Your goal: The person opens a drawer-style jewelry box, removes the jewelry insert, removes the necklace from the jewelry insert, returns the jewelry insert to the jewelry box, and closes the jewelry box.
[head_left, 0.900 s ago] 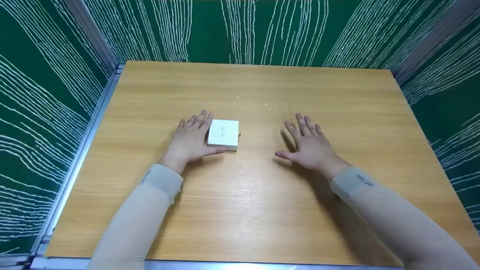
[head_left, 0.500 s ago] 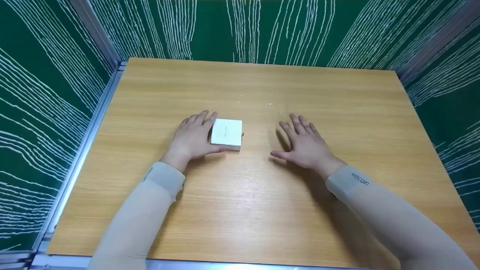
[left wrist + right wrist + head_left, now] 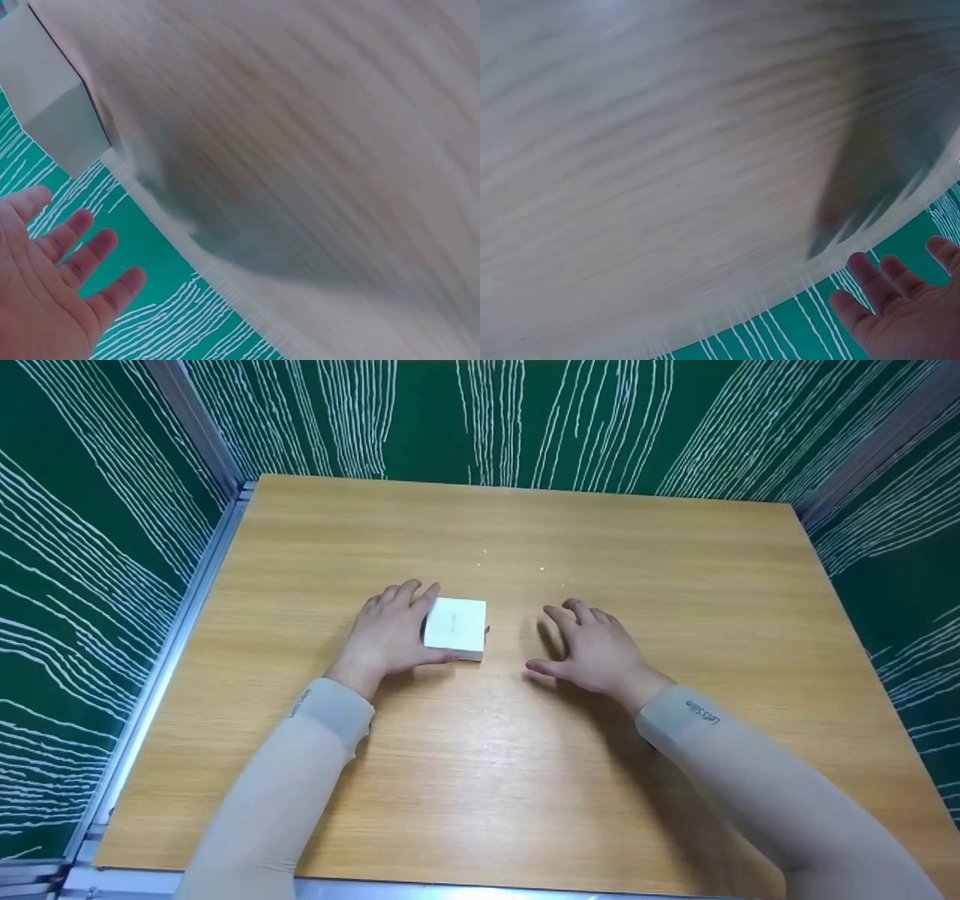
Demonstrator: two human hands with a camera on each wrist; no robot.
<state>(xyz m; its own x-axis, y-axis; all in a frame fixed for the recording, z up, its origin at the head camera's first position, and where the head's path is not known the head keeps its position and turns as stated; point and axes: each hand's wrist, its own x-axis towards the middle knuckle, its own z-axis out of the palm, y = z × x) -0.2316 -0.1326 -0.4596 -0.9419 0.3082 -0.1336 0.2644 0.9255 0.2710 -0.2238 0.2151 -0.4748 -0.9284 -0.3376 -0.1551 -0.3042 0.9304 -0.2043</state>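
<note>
While the left hand (image 3: 386,634) lies flat against a white box (image 3: 454,627), the right hand (image 3: 592,652) hovers relaxed nearby, holding nothing, over the wooden worktop (image 3: 525,780) walled by green panels (image 3: 75,547).

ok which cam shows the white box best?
The head view: the whole white box lies flat on the wooden table, with the left hand against its left side. The left wrist view shows only a cropped corner of it. The right wrist view does not show it.

The table (image 3: 525,750) is light wood grain with a smooth, faintly glossy sheen. The white box (image 3: 454,626) at its centre looks like matt cardboard. At nine o'clock runs a brushed metal rail (image 3: 161,660); the sleeves (image 3: 300,765) seem thin matt cloth.
</note>
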